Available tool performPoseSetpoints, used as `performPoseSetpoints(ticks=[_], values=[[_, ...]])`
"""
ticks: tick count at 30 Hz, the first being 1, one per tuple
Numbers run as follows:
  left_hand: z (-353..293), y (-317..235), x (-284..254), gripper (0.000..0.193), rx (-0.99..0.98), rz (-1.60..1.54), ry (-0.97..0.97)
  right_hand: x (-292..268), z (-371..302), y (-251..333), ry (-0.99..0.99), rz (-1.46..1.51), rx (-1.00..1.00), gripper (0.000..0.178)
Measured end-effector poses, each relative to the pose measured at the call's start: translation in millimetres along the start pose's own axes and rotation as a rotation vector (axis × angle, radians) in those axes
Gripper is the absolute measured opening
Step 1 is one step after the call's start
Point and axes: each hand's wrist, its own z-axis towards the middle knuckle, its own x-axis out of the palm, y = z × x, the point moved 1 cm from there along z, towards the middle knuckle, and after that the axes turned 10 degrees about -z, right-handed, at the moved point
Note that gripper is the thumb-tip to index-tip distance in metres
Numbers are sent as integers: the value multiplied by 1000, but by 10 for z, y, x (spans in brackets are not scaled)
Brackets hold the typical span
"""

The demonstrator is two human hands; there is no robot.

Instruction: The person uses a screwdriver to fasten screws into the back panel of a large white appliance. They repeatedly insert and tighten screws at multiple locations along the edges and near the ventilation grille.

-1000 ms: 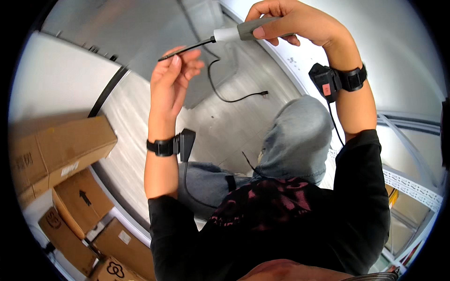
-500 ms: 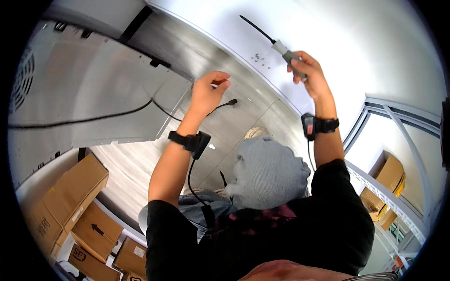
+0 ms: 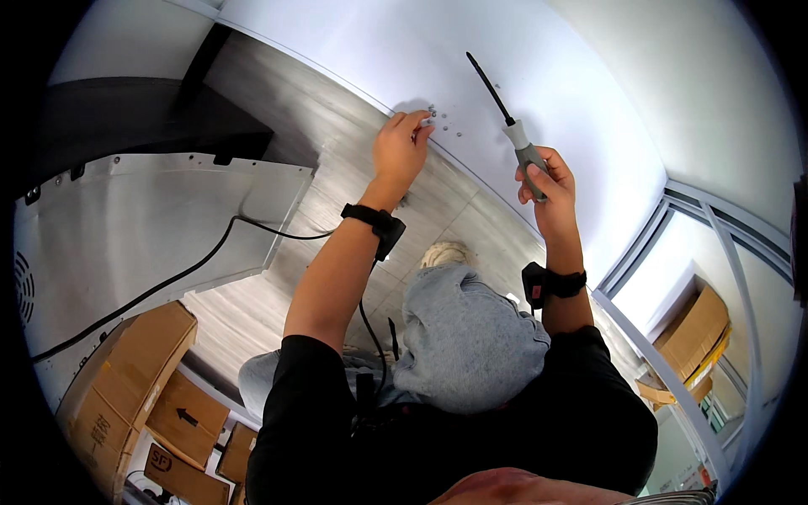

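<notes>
My right hand (image 3: 551, 181) is wrapped round the grey handle of a screwdriver (image 3: 520, 139), its black shaft slanting up and to the left over the white tabletop (image 3: 555, 76). My left hand (image 3: 401, 151) is at the table's near edge, thumb and fingertips drawn together in a pinch. Anything between those fingertips is too small to make out. Several small metal screws (image 3: 445, 116) lie scattered on the white surface just past the left fingertips. One more small piece (image 3: 497, 85) rests near the screwdriver's shaft.
A large metal casing (image 3: 160, 210) stands at the left, a black cable (image 3: 223, 240) draped across it. Cardboard boxes (image 3: 139, 379) are stacked at lower left. At right, a metal rack frame (image 3: 652, 227) adjoins the table, with another carton (image 3: 694, 332) beyond.
My left hand has moved up and right from above the floor to the screws at the table's edge. The screwdriver, still in my right hand, appears lower and points more upright.
</notes>
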Motion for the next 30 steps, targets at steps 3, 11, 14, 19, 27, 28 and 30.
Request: performPoseSetpoints(ticks=[3, 11, 14, 19, 27, 28, 30], values=[[-9, 6, 50, 12, 61, 32, -29, -15, 0, 29, -9, -1, -15, 21], [-70, -105, -177, 5, -323, -445, -111, 82, 61, 115, 100, -83, -35, 27], [-85, -215, -575, 7, -720, -1222, -265, 168, 107, 188, 206, -243, -50, 29], [-185, -420, -1186, 12, -648, -1791, -314, 571, 100, 314, 363, -447, -80, 33], [-403, -374, -1647, 13, -484, -1924, -372, 1094, 167, 380, 502, -487, -182, 34], [-419, -350, -1686, 12, -473, -1905, -393, 1144, 183, 383, 510, -498, -191, 33], [-452, -305, -1760, 12, -453, -1867, -433, 1230, 233, 377, 539, -555, -245, 32]])
